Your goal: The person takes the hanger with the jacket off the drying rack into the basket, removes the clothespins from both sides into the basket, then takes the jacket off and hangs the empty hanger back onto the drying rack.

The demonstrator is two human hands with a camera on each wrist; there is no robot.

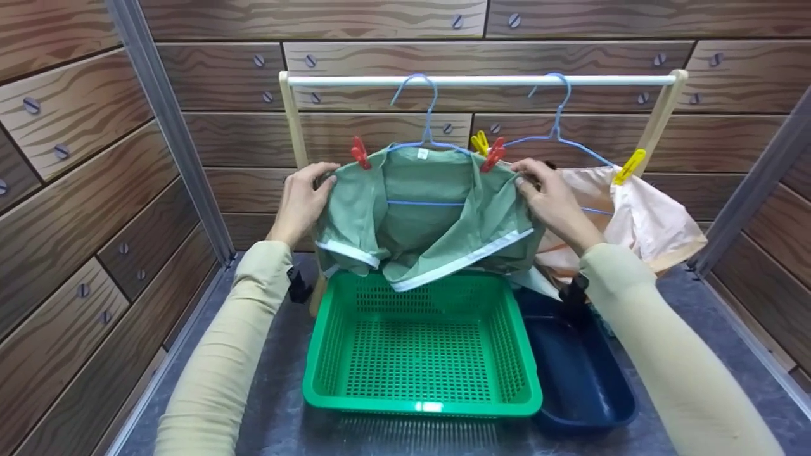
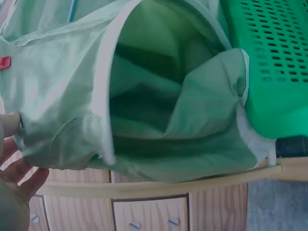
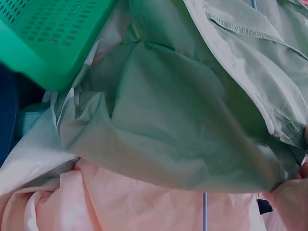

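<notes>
A green garment with white trim (image 1: 427,177) hangs from a blue hanger (image 1: 428,120), clipped by a red clothespin (image 1: 360,153) on the left and another red clothespin (image 1: 493,155) on the right. My left hand (image 1: 301,199) pinches the cloth at its upper left corner, thumb in front. At the opposite upper corner my right hand (image 1: 554,196) pinches it between thumb and fingers. Through the left wrist view, the trimmed edge of the green garment (image 2: 57,106) gapes open. In the right wrist view, its lower folds overlap pink cloth (image 3: 134,197).
The white rail (image 1: 481,81) of a wooden-ended rack carries both hangers. Behind my right hand hangs a pale pink garment (image 1: 659,221) with yellow clothespins (image 1: 630,167). A green perforated basket (image 1: 421,408) stands below, beside a dark blue basin (image 1: 583,373).
</notes>
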